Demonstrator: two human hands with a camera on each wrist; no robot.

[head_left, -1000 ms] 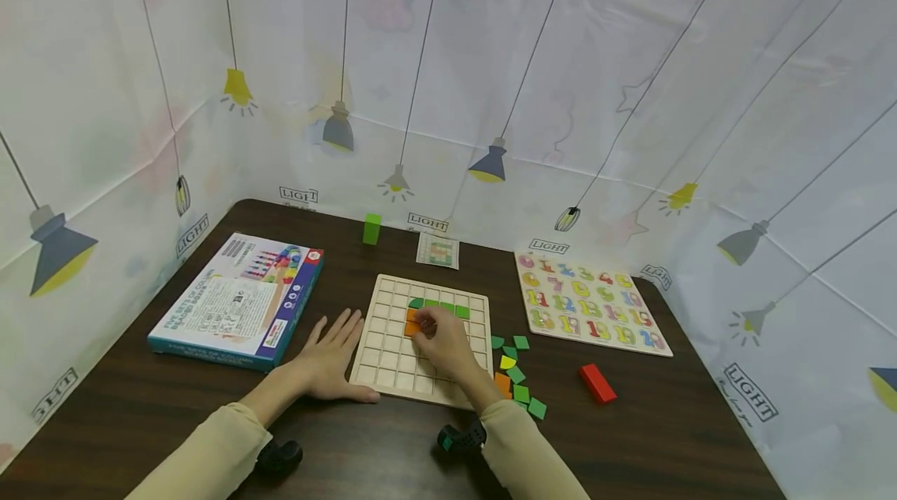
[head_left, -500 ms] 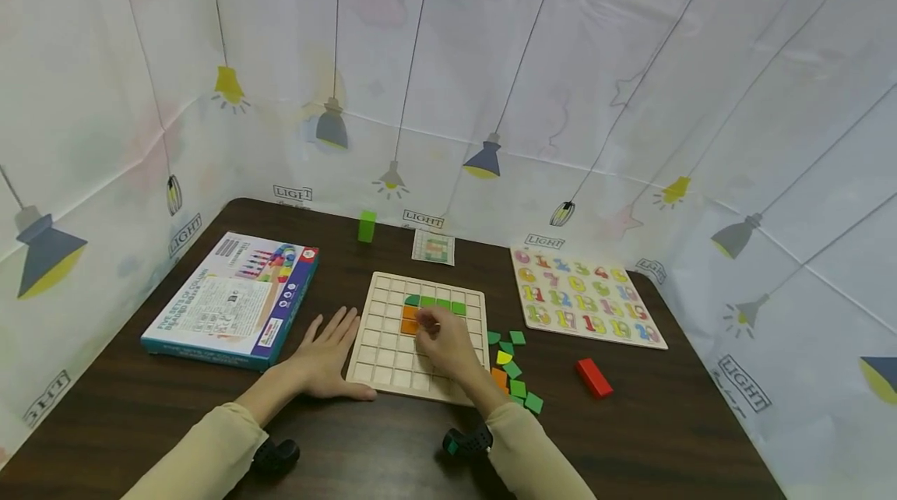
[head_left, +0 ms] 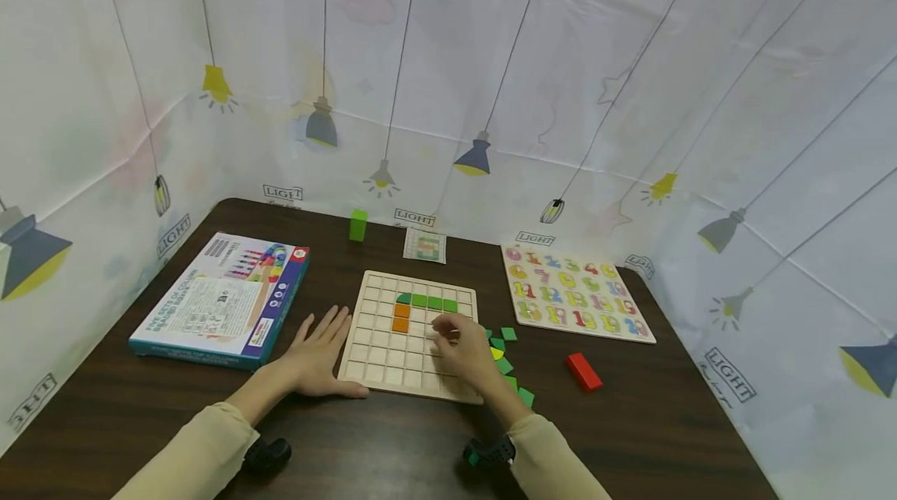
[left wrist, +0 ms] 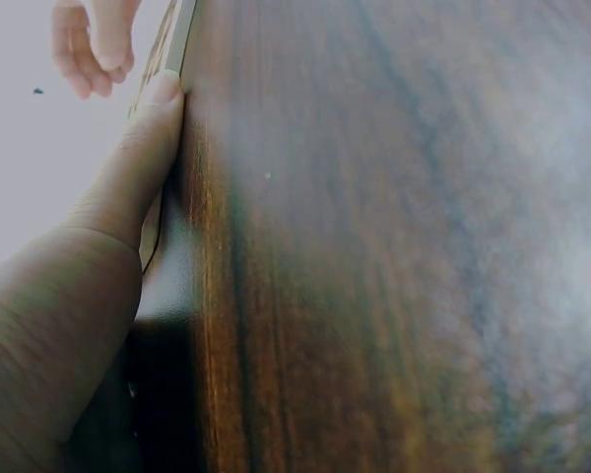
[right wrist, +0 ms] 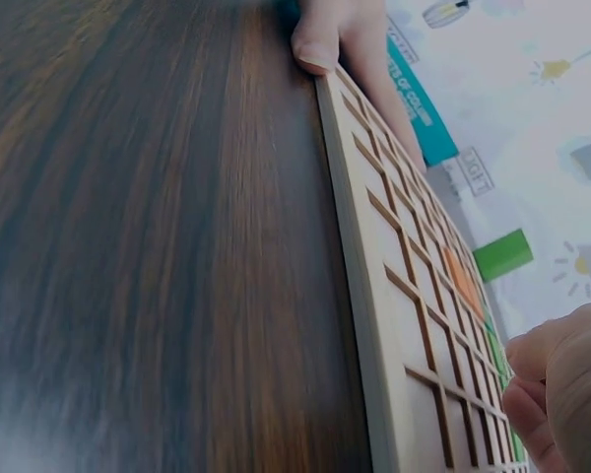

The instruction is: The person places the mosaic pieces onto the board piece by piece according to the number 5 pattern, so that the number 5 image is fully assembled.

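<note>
A wooden grid board [head_left: 374, 354] lies on the dark table. Green square tiles [head_left: 434, 303] form a row in it, a dark green rounded tile [head_left: 404, 298] at their left end. Two orange tiles [head_left: 401, 318] sit below that rounded piece. My left hand [head_left: 318, 360] lies with fingers spread at the board's left side, its thumb [left wrist: 163, 99] against the near corner. Over the board's right part hovers my right hand [head_left: 466, 348], fingers loosely bent, no tile showing in them. Loose green and yellow tiles [head_left: 498, 354] lie right of the board, partly hidden by that hand.
A boxed toy set [head_left: 217, 297] lies at the left. Behind the board are a green block [head_left: 358, 225] and a small pattern card [head_left: 424, 245]. At the right lie a number puzzle board [head_left: 578, 294] and a red block [head_left: 584, 371].
My right hand has left the orange tiles and moved right across the board; both tiles now show fully. The left hand keeps its place while the head view shifts slightly.
</note>
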